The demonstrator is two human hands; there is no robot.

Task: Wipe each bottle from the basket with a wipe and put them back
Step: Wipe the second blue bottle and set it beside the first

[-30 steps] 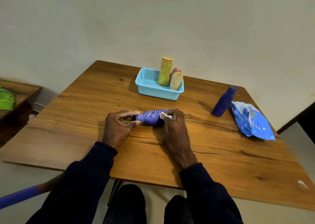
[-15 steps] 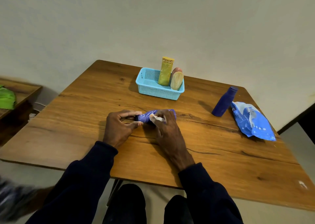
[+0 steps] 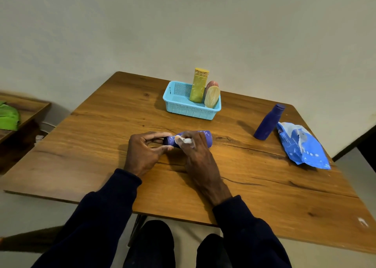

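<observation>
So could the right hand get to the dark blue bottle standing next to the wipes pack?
Probably yes: only bare table lies between the right hand and the dark blue bottle. But that hand is busy, pinching a wipe against the purple bottle.

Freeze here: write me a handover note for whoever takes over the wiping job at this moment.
Left hand pinches the cap end of the purple patterned bottle, lying on its side on the wooden table.
Right hand presses a white wipe onto it.
Light blue plastic basket holds a yellow bottle, a cream oval bottle and a pink one behind.
Dark blue bottle stands outside, beside the blue wipes pack.
Done: cannot tell which are wiped. Left: finish this one, return both outside bottles.
</observation>
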